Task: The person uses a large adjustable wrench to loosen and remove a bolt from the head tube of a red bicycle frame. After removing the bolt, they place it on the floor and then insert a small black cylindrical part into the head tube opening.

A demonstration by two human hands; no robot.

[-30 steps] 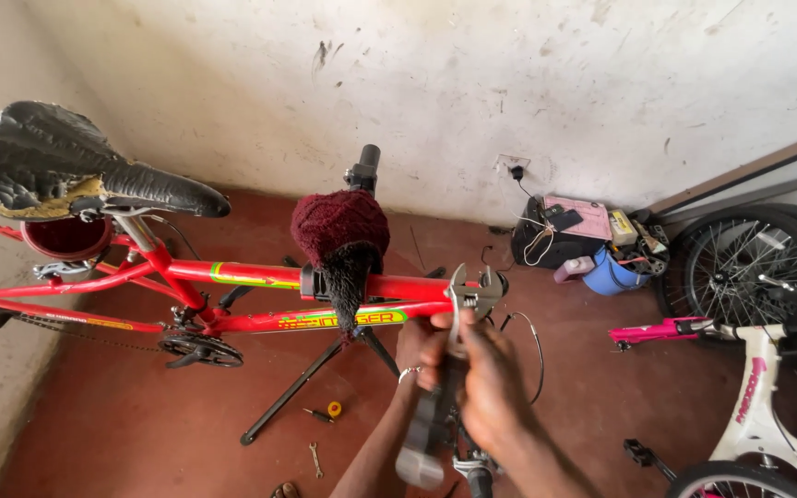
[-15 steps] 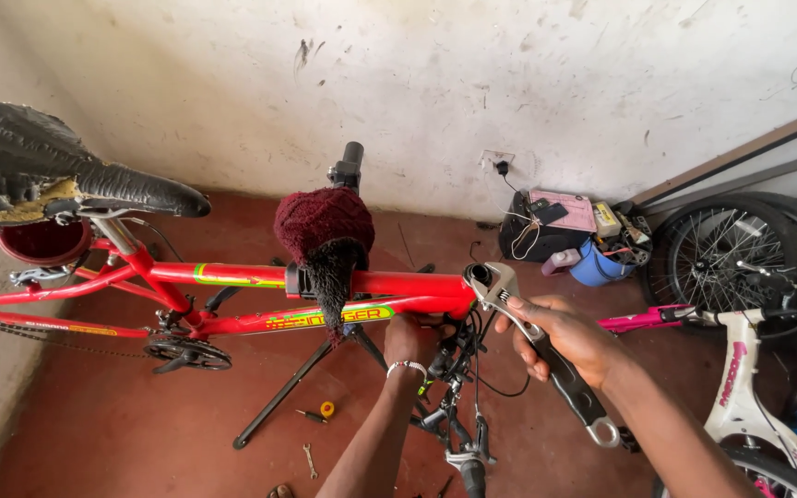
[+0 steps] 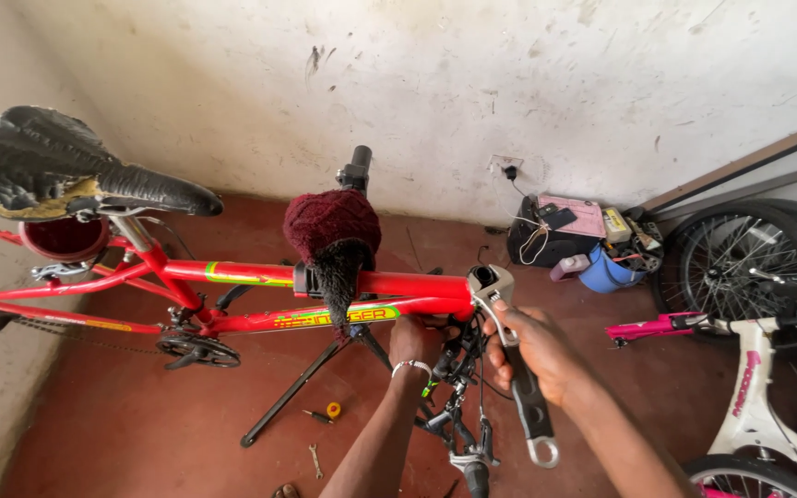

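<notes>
Stood across the left and centre of the frame, clamped on a black repair stand (image 3: pixel 299 392): a red bicycle frame (image 3: pixel 232 274) with yellow-green decals, black worn saddle (image 3: pixel 57 173) at upper left, chainring (image 3: pixel 186 348) low on the left. Draped over the clamp at the middle of the top tube: a dark red knitted cap (image 3: pixel 332 221).

Held against the head-tube end of the frame, just right of centre: a silver adjustable wrench (image 3: pixel 509 355), jaws up at the tube, black-sleeved handle slanting down to a ring end at lower centre. Wrapped closed around the wrench's shank: the right hand (image 3: pixel 537 350). Pressed up under the frame beside it, with a thin bracelet at the wrist: the left hand (image 3: pixel 417 339); could not tell whether clenched on anything there, fingers hidden behind the tube. Hung below both hands: black handlebar parts and cables (image 3: pixel 458 420).

Leaned at the far right: a spoked black wheel (image 3: pixel 740 267), and lower right a white bicycle frame (image 3: pixel 758 406) with pink parts.

Set against the wall at right of centre: a black box (image 3: pixel 546 242) topped with a pink book and small dark objects. Beside it a blue tub (image 3: pixel 607 271); contents not discernible. Behind the saddle post at left: a dark red bucket (image 3: pixel 65 238), inside unseen.

Lay on the red floor at lower centre: a small spanner (image 3: pixel 314 459) and a yellow-handled tool (image 3: pixel 325 412).
</notes>
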